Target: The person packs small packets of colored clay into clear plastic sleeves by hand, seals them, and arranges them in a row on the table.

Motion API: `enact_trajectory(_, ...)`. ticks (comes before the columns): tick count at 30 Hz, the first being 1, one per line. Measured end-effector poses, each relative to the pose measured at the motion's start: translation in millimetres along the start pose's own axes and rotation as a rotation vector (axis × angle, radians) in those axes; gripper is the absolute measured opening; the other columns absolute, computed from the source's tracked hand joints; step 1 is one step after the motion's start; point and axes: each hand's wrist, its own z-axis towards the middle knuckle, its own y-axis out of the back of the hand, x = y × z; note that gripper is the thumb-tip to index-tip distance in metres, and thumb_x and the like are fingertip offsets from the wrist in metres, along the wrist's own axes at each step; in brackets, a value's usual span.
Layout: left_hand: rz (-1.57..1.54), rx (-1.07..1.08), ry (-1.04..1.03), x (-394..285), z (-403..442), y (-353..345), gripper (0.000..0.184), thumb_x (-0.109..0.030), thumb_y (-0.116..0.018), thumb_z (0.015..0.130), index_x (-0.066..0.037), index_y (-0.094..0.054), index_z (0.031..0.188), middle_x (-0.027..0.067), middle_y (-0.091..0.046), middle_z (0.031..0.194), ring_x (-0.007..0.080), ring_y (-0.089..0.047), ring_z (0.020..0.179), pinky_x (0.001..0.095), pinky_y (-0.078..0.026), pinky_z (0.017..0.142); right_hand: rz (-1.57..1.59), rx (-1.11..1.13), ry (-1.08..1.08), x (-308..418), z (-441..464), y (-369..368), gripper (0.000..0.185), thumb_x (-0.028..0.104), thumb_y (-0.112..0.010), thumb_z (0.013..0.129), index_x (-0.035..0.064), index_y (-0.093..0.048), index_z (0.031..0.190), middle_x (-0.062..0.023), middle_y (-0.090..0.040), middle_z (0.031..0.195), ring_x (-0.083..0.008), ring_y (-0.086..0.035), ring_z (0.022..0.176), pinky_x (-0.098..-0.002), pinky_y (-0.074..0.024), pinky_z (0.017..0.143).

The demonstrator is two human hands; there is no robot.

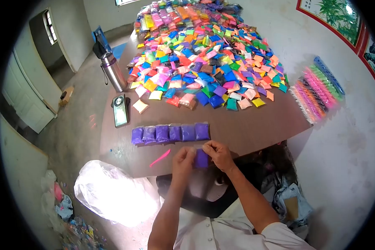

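Between my two hands hangs a small clear packet (201, 159) of purple material, at the table's front edge. My left hand (183, 159) is closed on its upper left corner. My right hand (219, 155) pinches the upper right corner. Just beyond lies a row of several similar purple packets (162, 133), side by side and partly overlapping. To the left of my left hand a pink plastic knife (160, 158) rests on the brown table (233, 129).
A big heap of colourful packets (212, 71) covers the far table. At left stand a steel flask (113, 73) and a phone (120, 111). Bundled colourful strips (316, 89) lie at the right edge. A white plastic bag (112, 191) sits below, left.
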Motion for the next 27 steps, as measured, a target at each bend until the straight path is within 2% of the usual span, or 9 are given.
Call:
enact_trajectory(2, -0.016, 0.009, 0.023, 3.7, -0.6, -1.6, 0.022, -0.026, -0.065, 0.103, -0.005, -0.071, 0.1, -0.0075, -0.057, 0.079, 0.0026, -0.047, 0.069, 0.0192, -0.037, 0.061, -0.071, -0.027, 0.039, -3.3, 1.6, -1.1, 0.024, 0.024, -0.066, 0.099, 0.0006, -0.071, 0.098, -0.0001, -0.067, 0.086, -0.0086, -0.059, 0.083, -0.0283, -0.0502, 0.078)
enact_trajectory(4, 0.085, -0.015, -0.106, 7.5, -0.9, -8.9, 0.024, -0.028, -0.066, 0.103, -0.004, -0.071, 0.101, -0.0067, -0.06, 0.083, 0.0026, -0.05, 0.073, 0.0193, -0.038, 0.063, -0.026, -0.047, 0.045, -4.1, 2.6, -1.6, 0.025, 0.024, -0.066, 0.099, 0.0001, -0.07, 0.098, -0.0014, -0.067, 0.085, -0.0092, -0.06, 0.083, -0.0286, -0.0503, 0.079)
enact_trajectory(8, 0.239, 0.038, -0.068, -2.8, -6.4, -12.3, 0.025, -0.028, -0.066, 0.103, -0.003, -0.071, 0.102, -0.0059, -0.063, 0.086, 0.0025, -0.052, 0.076, 0.02, -0.041, 0.066, -0.048, -0.099, 0.088, 0.1, 0.1, -4.5, 0.025, 0.025, -0.066, 0.099, -0.0005, -0.07, 0.098, -0.004, -0.067, 0.084, -0.0092, -0.06, 0.082, -0.0291, -0.0506, 0.078)
enact_trajectory(10, 0.198, 0.067, 0.042, -8.7, -3.3, -10.4, 0.024, -0.026, -0.067, 0.102, -0.002, -0.071, 0.102, -0.0055, -0.063, 0.086, 0.0027, -0.053, 0.077, 0.021, -0.044, 0.069, -0.019, -0.108, 0.103, -3.6, 0.6, -5.3, 0.025, 0.025, -0.066, 0.099, -0.0002, -0.07, 0.098, -0.0034, -0.067, 0.083, -0.009, -0.06, 0.081, -0.0291, -0.0508, 0.077)
enact_trajectory(13, 0.15, 0.086, 0.057, -17.7, -3.0, -13.8, 0.025, -0.026, -0.068, 0.102, -0.001, -0.07, 0.101, -0.0045, -0.064, 0.085, 0.0035, -0.055, 0.077, 0.0209, -0.045, 0.069, 0.013, -0.123, 0.139, -5.0, 1.8, -6.7, 0.024, 0.024, -0.066, 0.099, 0.0003, -0.07, 0.097, -0.0023, -0.067, 0.082, -0.0086, -0.06, 0.079, -0.0288, -0.0509, 0.075)
enact_trajectory(17, 0.258, 0.095, 0.049, -5.5, -2.3, -5.7, 0.025, -0.026, -0.067, 0.102, -0.002, -0.071, 0.101, -0.0032, -0.064, 0.084, 0.0045, -0.056, 0.074, 0.0211, -0.046, 0.067, 0.118, -0.204, 0.103, 6.7, -0.7, -4.6, 0.024, 0.024, -0.067, 0.099, 0.0011, -0.07, 0.094, -0.0014, -0.067, 0.08, -0.0085, -0.061, 0.078, -0.0284, -0.0508, 0.073)
enact_trajectory(19, 0.165, 0.126, 0.108, -1.8, -2.9, -1.4, 0.026, -0.023, -0.068, 0.101, 0.001, -0.072, 0.111, 0.0028, -0.072, 0.092, 0.0094, -0.064, 0.081, 0.0257, -0.052, 0.075, 0.139, -0.207, 0.095, 2.0, 0.0, -3.9, 0.024, 0.024, -0.066, 0.099, 0.0013, -0.07, 0.095, -0.0012, -0.067, 0.08, -0.0083, -0.061, 0.078, -0.0284, -0.0509, 0.072)
enact_trajectory(26, 0.169, 0.087, 0.181, -11.1, -5.0, -10.9, 0.026, -0.022, -0.069, 0.1, 0.001, -0.072, 0.113, 0.0036, -0.072, 0.091, 0.0103, -0.064, 0.08, 0.0255, -0.051, 0.074, 0.158, -0.212, 0.087, 4.0, -0.7, -2.3, 0.024, 0.025, -0.066, 0.1, 0.0012, -0.071, 0.099, -0.0037, -0.069, 0.083, -0.0099, -0.062, 0.079, -0.029, -0.0514, 0.074)
enact_trajectory(27, 0.181, 0.08, 0.131, -12.6, -5.6, -13.6, 0.026, -0.021, -0.07, 0.099, 0.001, -0.072, 0.113, 0.0036, -0.072, 0.091, 0.0101, -0.064, 0.079, 0.0253, -0.051, 0.073, 0.163, -0.216, 0.083, 4.4, -0.8, -2.2, 0.024, 0.025, -0.066, 0.1, 0.0012, -0.071, 0.099, -0.0037, -0.069, 0.083, -0.0099, -0.062, 0.079, -0.029, -0.0514, 0.074)
